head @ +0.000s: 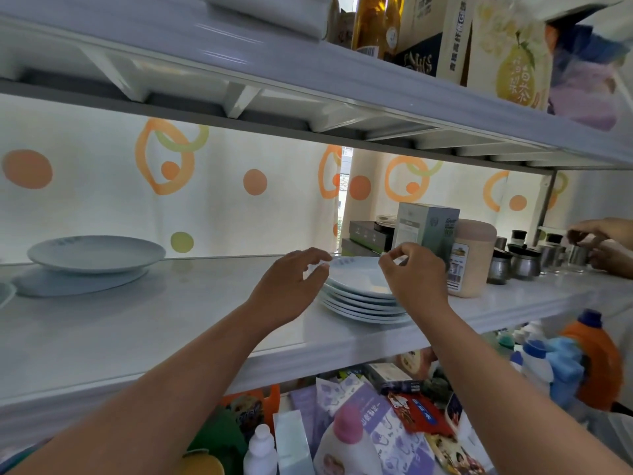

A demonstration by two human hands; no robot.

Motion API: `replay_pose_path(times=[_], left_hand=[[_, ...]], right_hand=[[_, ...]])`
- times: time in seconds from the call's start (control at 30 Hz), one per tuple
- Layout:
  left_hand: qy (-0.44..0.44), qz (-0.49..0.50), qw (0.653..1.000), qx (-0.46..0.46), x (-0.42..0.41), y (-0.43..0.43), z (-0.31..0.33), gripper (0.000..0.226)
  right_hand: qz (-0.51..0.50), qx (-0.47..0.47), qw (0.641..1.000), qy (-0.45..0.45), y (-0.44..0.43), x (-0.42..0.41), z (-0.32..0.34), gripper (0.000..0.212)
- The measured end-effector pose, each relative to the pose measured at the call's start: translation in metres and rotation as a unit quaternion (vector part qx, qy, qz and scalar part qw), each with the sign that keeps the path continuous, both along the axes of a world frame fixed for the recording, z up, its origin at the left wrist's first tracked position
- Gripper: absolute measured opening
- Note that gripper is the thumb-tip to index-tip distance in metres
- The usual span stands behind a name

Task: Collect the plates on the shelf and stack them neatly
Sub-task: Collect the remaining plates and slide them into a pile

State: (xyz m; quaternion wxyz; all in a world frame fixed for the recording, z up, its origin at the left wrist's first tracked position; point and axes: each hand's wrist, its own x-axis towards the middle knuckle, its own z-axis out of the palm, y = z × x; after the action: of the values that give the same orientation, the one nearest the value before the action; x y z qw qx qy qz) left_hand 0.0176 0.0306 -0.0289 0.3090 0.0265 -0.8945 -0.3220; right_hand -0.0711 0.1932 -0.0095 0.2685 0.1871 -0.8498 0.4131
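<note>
Plates sit stacked on the shelf, just left of the pink canister. Two loose plates lie far left of that canister. The left hand hovers slack and empty at the stack's rim. The right hand curls over it, contact unclear. Round, shallow and glossy, probably glazed, they would slide, so both hands should square the rims gently.

"梨茶" on pear-printed box
</note>
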Motion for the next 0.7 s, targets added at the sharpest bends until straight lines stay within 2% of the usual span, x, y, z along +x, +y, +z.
replay_pose_path(times=[0.43, 0.57, 0.7], left_hand=[[0.024, 0.145, 0.989, 0.021, 0.085, -0.084, 0.009, 0.024], [-0.007, 0.215, 0.977, 0.008, 0.109, -0.116, 0.005, 0.028], [-0.061, 0.271, 0.959, 0.061, 0.115, -0.143, -0.003, 0.035]], right_hand=[[0.171, 0.005, 0.985, 0.007, -0.131, 0.058, -0.010, 0.017], [0.248, 0.001, 0.969, -0.017, -0.180, 0.080, -0.021, 0.015], [0.303, 0.000, 0.950, -0.069, -0.225, 0.098, -0.031, 0.015]])
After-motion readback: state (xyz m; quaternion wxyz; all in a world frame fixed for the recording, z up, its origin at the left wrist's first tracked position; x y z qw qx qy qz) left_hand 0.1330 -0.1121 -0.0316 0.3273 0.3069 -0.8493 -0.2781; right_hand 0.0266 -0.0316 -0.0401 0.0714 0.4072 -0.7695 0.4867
